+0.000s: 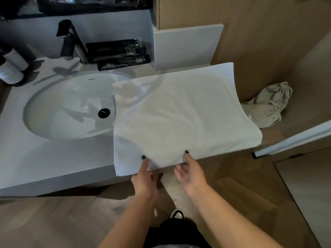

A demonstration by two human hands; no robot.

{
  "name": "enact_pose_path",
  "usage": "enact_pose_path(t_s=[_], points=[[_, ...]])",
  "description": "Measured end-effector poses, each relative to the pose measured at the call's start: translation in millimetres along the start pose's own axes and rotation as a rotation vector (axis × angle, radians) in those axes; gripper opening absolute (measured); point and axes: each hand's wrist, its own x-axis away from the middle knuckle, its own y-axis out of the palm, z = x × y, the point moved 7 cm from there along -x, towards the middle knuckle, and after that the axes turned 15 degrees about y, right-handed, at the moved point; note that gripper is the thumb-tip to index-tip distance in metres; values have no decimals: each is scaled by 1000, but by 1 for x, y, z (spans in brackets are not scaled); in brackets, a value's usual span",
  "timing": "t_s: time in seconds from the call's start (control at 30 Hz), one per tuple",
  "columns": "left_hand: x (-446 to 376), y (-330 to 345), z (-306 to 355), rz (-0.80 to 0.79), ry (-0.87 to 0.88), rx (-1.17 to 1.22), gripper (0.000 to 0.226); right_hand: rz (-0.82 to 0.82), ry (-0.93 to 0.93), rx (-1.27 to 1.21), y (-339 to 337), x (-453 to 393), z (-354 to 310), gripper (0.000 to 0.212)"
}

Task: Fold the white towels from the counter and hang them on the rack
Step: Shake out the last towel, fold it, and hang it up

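Note:
A white towel (180,115) lies spread flat on the right part of the white counter (53,163), its left edge over the sink rim and its near edge hanging over the counter front. My left hand (145,178) pinches the near edge, thumb on top of the cloth and fingers beneath. A little to the right, my right hand (189,174) holds the same edge the same way, thumb on top. The rack is not in view.
An oval sink (71,108) with a black drain fills the counter's left half, behind it a dark faucet (69,40) and black toiletry packets (118,52). Rolled towels (12,67) stand far left. A crumpled greyish cloth (268,104) lies on the floor at right.

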Motion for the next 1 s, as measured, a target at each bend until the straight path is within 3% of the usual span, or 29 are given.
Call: enact_pose_path(t_s=[0.07,0.17,0.27,0.5,0.7,0.83,0.93,1.0], points=[[7,2,-1,-24,-20,-29,32,-97,25,-63,1,-1,-4,18],[11,-6,-5,-59,0,-16,53,-138,4,-97,-11,4,-18,24],[11,-22,-2,-5,34,-43,37,-128,-19,-115,-31,5,-39,25],[5,-52,38,153,202,-74,14,63,-196,-139,-83,21,-120,13],[10,-59,67,97,349,-334,15,226,-320,-188,-122,32,-184,13],[12,-60,88,75,523,-559,24,377,-447,-27,-144,39,-216,20],[30,-44,114,-53,761,-710,32,443,-588,271,-146,56,-234,45],[43,-31,129,-184,847,-808,21,430,-676,499,-139,71,-243,37]])
